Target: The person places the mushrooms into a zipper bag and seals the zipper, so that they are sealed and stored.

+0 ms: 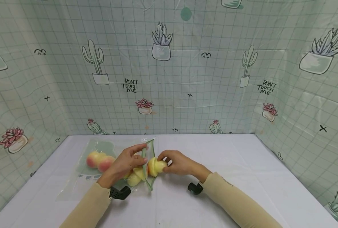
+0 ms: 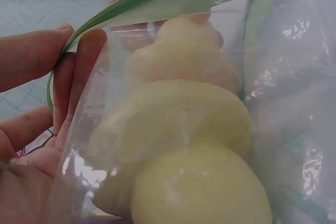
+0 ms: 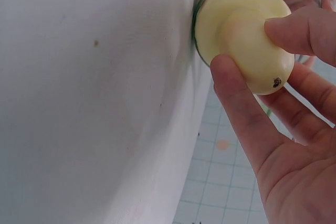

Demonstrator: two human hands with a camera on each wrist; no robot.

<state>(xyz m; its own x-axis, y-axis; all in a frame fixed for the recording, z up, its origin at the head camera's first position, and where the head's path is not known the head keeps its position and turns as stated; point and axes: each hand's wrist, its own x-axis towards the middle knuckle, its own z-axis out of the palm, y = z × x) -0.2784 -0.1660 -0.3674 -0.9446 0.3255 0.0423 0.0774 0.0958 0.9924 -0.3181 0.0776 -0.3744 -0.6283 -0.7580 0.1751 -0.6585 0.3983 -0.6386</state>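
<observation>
A clear plastic zip bag (image 1: 150, 186) with a green-edged mouth lies on the table, its opening facing right. My left hand (image 1: 129, 159) pinches the upper edge of that mouth between thumb and fingers, holding it apart. My right hand (image 1: 180, 163) grips a pale yellow, pear-like fruit (image 3: 257, 51) by its narrower, knobbed end, which has a dark spot at the tip. The fruit's wide part sits at the bag's mouth; how far inside it reaches I cannot tell. Within the bag lie more yellow fruits (image 2: 202, 187), seen through the plastic in the left wrist view.
Red-and-yellow, peach-like fruits (image 1: 104, 163) lie to the left, under or within clear plastic with a green print. A white cloth covers the table (image 1: 214, 152). Behind it hangs a checked curtain (image 1: 186, 79) with cactus drawings.
</observation>
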